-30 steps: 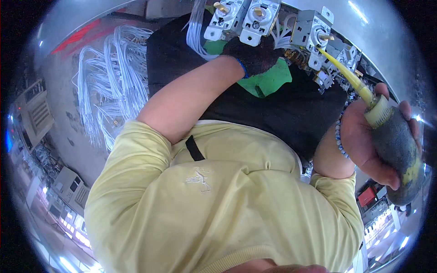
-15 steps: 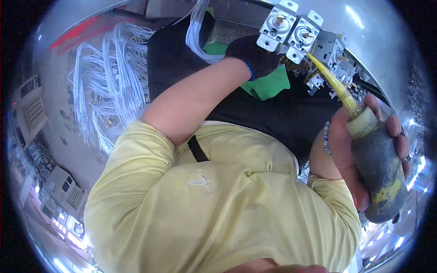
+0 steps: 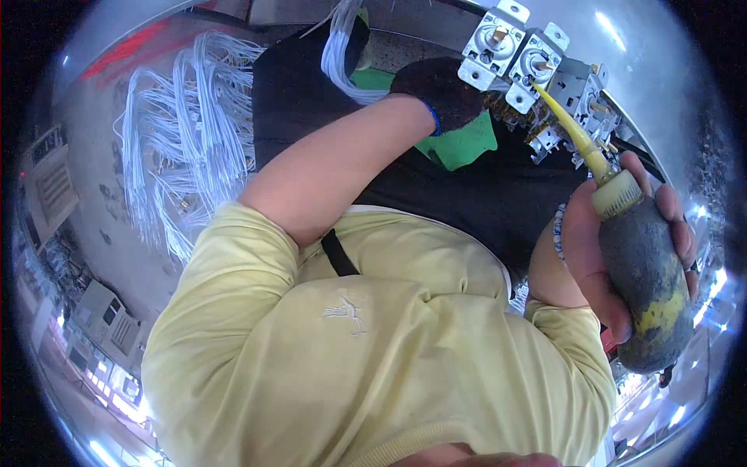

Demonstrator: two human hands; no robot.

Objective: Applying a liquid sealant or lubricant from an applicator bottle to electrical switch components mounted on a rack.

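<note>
A grimy, bulbous squeeze bottle [image 3: 650, 292] with a cream collar and long yellow nozzle is gripped in the right hand [image 3: 599, 249], fingers [image 3: 675, 219] wrapped around it. The nozzle tip is set against the metal switch units [image 3: 525, 58]. These are steadied by the dark-gloved left hand [image 3: 443, 93]; its fingers are hidden. Against the earlier frame, bottle and units are seen nearer and larger. White wire bundles [image 3: 179, 140] lie on the worktop [image 3: 93, 187].

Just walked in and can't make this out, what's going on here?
A person in a yellow shirt grips a grimy squeeze bottle in the right hand, its yellow nozzle touching a metal switch unit. The gloved left hand steadies the units. White wire bundles lie to the left.
</note>
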